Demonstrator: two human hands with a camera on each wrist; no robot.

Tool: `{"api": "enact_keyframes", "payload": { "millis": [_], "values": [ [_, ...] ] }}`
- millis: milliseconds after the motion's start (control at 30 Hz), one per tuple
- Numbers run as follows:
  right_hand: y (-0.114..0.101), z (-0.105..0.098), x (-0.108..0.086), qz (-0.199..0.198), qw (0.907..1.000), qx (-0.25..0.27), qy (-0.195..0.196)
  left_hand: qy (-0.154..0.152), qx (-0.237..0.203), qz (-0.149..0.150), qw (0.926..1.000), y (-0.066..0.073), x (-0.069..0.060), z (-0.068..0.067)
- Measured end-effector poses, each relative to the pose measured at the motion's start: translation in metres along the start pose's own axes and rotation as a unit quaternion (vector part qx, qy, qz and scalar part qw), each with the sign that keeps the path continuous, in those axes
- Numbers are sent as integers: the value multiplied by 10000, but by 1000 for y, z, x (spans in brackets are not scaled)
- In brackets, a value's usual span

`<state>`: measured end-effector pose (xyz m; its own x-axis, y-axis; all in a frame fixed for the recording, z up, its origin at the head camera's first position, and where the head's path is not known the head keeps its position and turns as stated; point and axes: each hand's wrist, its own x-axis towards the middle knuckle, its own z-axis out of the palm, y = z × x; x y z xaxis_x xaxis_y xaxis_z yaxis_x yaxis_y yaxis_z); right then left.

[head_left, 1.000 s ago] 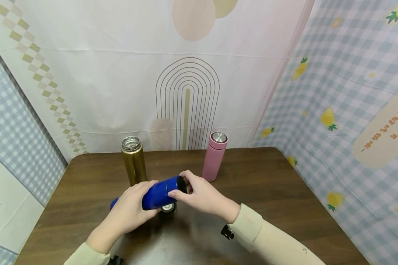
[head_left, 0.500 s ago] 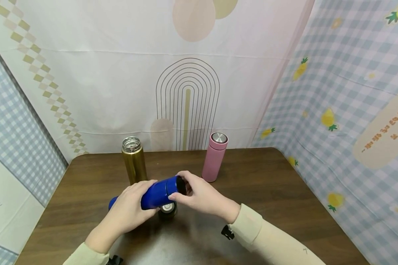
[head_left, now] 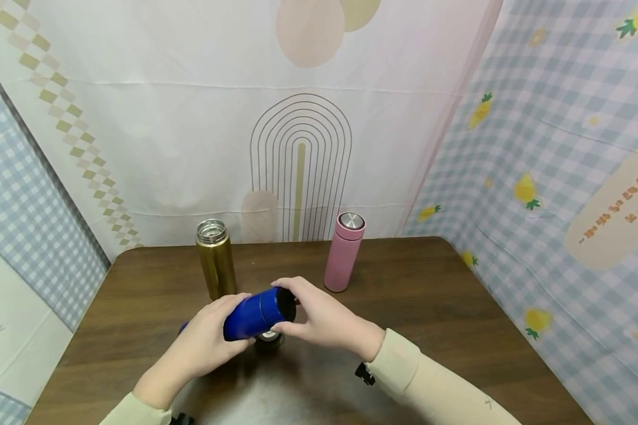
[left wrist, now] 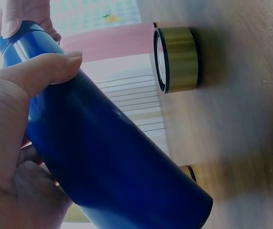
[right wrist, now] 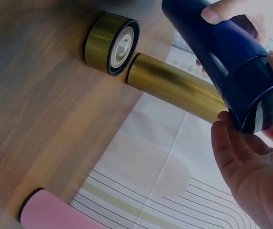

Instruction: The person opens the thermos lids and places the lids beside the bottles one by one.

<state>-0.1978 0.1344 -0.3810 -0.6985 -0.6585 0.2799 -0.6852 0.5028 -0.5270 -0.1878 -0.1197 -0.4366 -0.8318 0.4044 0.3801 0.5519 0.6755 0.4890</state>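
A blue thermos bottle (head_left: 250,319) is held tilted above the table, its lid end (head_left: 285,304) up and to the right. My left hand (head_left: 204,339) grips its body, the thumb lying across the blue surface in the left wrist view. With thumb and fingers my right hand (head_left: 321,316) holds the rim of the lid end, and a thin seam separates lid from body. Under the bottle, a gold lid (right wrist: 105,45) rests on the table with its pale inner face up. Behind the left hand a gold thermos bottle (head_left: 216,268) stands upright, its steel mouth uncovered.
A pink thermos bottle (head_left: 344,254) with its lid on stands upright behind my right hand. The brown wooden table (head_left: 430,307) ends at a patterned white cloth (head_left: 191,141) at the back. Blue checked cloth (head_left: 510,195) hangs on the right.
The blue bottle has tipped and dropped slightly, its top face turning more toward the head camera. My right fingers have shifted around the lid toward the left.
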Motion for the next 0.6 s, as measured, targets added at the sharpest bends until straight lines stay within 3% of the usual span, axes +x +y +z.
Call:
{"api": "enact_keyframes", "payload": {
  "millis": [333, 600],
  "values": [
    [2, -1, -2, 178, 9996, -38, 221, 211, -88, 30, 9997, 4, 1, 2],
    [1, -3, -2, 1015, 9940, 14, 401, 297, 107, -45, 9995, 5, 6, 0]
  ]
}}
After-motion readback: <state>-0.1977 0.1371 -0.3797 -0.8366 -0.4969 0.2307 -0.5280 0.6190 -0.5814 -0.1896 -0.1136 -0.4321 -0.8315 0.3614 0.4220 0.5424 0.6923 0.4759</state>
